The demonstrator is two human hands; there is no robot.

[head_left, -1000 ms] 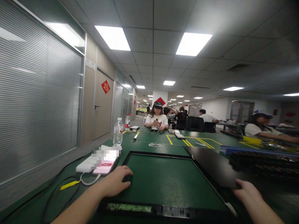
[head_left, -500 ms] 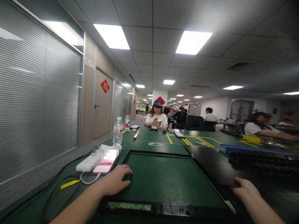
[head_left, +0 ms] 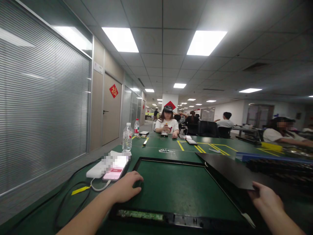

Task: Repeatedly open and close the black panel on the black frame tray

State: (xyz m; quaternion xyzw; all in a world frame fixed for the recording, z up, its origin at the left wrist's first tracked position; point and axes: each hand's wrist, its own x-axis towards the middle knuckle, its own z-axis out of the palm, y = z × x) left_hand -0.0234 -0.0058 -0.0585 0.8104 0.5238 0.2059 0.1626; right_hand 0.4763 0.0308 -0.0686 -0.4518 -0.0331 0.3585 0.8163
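With the right grip (head_left: 265, 197), pinching the near edge of a dark flat panel (head_left: 227, 169) between thumb and fingers, forearm slanting in from the lower right corner. With the left grip (head_left: 127, 186), reaching over the left rail of a black rectangular frame (head_left: 188, 220), fingers curled, thumb set apart; clamped on the rail or merely resting, impossible to tell. Laid flat on the green worktop (head_left: 176, 182), with a strip of green circuit board (head_left: 139, 214) along the near rail. Tilted just right of that frame, in the panel's case; touching or apart, unclear.

To the left, past a black cable (head_left: 58, 199) and a yellow tag (head_left: 80, 190), on to a lit phone (head_left: 114, 173) with a pink screen and red block, partly pixelated, unreadable. Beyond, up to a clear bottle (head_left: 127, 138), then to a smaller bottle (head_left: 136, 128) wrapped in a red-and-white label, too small to read. Farther across, to a co-worker (head_left: 167, 125) seated in a white printed T-shirt.

On the door (head_left: 111, 114), reading 福 in gold on a red diamond (head_left: 113, 91); beside it, on a pale plate (head_left: 98, 68), illegible.
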